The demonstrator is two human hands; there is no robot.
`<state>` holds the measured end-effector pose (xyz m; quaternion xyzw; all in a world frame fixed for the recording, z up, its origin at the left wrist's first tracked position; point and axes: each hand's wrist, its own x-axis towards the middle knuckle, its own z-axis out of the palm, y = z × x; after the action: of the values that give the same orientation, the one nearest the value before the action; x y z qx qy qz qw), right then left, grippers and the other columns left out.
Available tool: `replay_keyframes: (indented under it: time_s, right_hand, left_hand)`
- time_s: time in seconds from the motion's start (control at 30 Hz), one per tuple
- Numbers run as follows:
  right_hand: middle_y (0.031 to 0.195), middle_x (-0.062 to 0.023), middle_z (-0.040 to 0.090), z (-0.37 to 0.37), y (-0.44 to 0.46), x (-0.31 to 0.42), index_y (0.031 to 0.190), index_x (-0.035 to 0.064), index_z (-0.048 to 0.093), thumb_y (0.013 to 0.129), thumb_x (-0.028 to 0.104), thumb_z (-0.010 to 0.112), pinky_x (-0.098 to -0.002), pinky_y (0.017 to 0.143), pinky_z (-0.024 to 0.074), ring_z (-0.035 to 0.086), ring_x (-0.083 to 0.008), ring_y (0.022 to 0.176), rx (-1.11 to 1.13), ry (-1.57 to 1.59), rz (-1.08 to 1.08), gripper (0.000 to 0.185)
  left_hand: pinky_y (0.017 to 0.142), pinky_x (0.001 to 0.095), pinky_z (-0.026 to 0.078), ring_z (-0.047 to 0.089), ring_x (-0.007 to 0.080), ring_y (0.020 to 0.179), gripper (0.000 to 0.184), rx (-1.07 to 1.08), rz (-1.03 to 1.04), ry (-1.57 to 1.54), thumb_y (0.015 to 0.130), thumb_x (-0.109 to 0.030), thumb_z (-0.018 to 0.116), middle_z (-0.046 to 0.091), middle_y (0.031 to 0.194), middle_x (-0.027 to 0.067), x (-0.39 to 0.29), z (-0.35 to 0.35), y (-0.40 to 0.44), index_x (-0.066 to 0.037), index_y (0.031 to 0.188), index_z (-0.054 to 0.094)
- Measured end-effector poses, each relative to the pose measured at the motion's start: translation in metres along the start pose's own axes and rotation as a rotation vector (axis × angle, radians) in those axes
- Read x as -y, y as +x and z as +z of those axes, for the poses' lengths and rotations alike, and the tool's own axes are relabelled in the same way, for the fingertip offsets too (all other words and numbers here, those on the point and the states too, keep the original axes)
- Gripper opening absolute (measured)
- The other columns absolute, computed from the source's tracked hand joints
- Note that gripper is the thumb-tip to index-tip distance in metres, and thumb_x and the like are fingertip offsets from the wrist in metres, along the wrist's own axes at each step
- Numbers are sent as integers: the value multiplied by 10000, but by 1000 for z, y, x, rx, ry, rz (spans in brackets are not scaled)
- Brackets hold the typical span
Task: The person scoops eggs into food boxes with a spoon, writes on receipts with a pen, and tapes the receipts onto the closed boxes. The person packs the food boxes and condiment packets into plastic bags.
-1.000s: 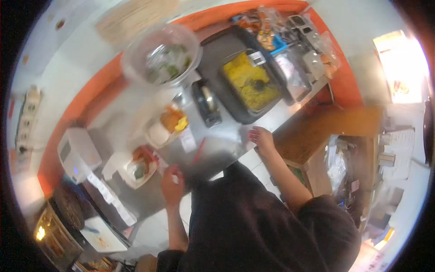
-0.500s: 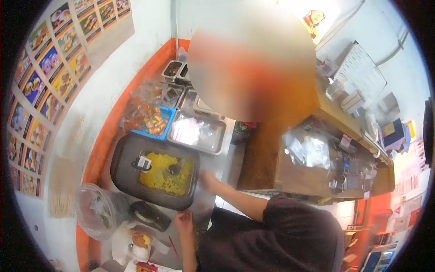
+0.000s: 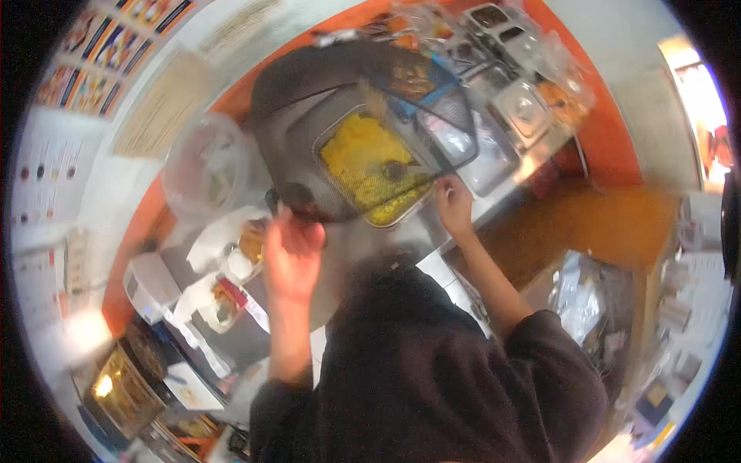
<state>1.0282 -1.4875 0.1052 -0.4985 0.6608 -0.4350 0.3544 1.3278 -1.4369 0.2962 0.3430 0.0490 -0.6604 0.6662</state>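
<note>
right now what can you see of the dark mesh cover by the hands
The dark mesh cover looks like fine see-through netting with a darker rim and a rounded corner at the right. The yellow food shows through it, except a strip past its near edge. It appears raised, perhaps tilted, over the food. The left hand is at its lower left, the right hand at its lower right; blur hides each grip.

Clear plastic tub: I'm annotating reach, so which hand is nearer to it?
Left. The left hand is below and right of the clear plastic tub in the picture; the right hand is much farther right.
</note>
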Motion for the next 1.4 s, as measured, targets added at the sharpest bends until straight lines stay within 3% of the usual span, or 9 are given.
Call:
replay_keyframes:
  time_s: [0.07, 0.17, 0.37, 0.6, 0.7, 0.8, 0.9, 1.0, 1.4]
  right_hand:
    - [873, -99, 660, 23, 21, 14, 932, 76, 658, 908, 121, 596, -354, 699, 479, 630, -226, 859, 94, -447, -589, 81]
    - [959, -148, 681, 53, 40, 4, 884, 72, 678, 851, 120, 583, -408, 791, 470, 623, -302, 974, 300, -940, -750, 112]
    - [778, -120, 691, 51, 54, 20, 862, 73, 714, 840, 128, 593, -421, 793, 478, 643, -292, 927, 480, -925, -692, 135]
    - [951, -237, 677, 92, 46, 67, 893, -14, 671, 868, 101, 627, -489, 764, 519, 649, -408, 856, 458, -373, -457, 125]
    - [964, -262, 663, 140, 51, 52, 999, -12, 642, 925, 156, 554, -503, 769, 516, 639, -435, 868, 502, -552, -585, 203]
    - [1067, -313, 595, 178, 41, 61, 1100, -35, 572, 902, 65, 485, -499, 781, 507, 634, -442, 886, 687, -481, -29, 238]
    - [1079, -314, 565, 177, 27, 39, 1057, -38, 583, 863, 56, 512, -516, 771, 517, 638, -457, 873, 835, -670, -265, 227]
    - [1037, -317, 552, 164, 15, 34, 1025, -59, 591, 848, 50, 524, -520, 733, 538, 646, -464, 826, 806, -526, -395, 218]
    - [923, -282, 600, 149, 21, 39, 874, -21, 671, 837, 121, 558, -521, 782, 488, 611, -467, 872, 828, -586, -482, 186]
  left_hand:
    - [774, 356, 613, 697, 211, 878, 184, 80, 84, -84, 990, -149, 534, 708, 994, 134, -28, 19, 29, -18, 1072, 634]
    - [839, 357, 618, 682, 259, 989, 192, 298, 12, -185, 992, -109, 530, 689, 1052, 170, -67, 38, 59, 46, 1073, 608]
    - [979, 401, 566, 601, 338, 1148, 334, 358, 73, -372, 1018, -135, 479, 578, 1280, 230, -123, 49, 97, 107, 1247, 501]
    - [740, 362, 558, 691, 223, 786, 346, 35, 230, 1121, 973, -331, 550, 630, 884, 97, -51, -41, 75, -9, 1094, 585]
    - [804, 415, 556, 692, 318, 885, 813, 161, 44, 1718, 889, -344, 685, 626, 1217, 213, 78, -128, 65, 39, 1483, 284]
    - [870, 447, 533, 673, 366, 978, 907, 112, -154, 1636, 848, -319, 726, 595, 1284, 240, 135, -140, 70, 57, 1497, 216]
    - [868, 449, 524, 673, 353, 1025, 850, 153, 653, 1632, 793, -203, 755, 656, 1132, 265, 152, -164, 88, 55, 1467, 305]
    - [895, 448, 514, 657, 357, 1061, 773, 29, 140, 1496, 797, -191, 747, 669, 1128, 234, 140, -148, 94, 9, 1439, 366]
    - [707, 435, 552, 716, 311, 778, 590, 12, 498, 1507, 857, -160, 692, 708, 885, 174, 172, -160, 103, -27, 1355, 405]
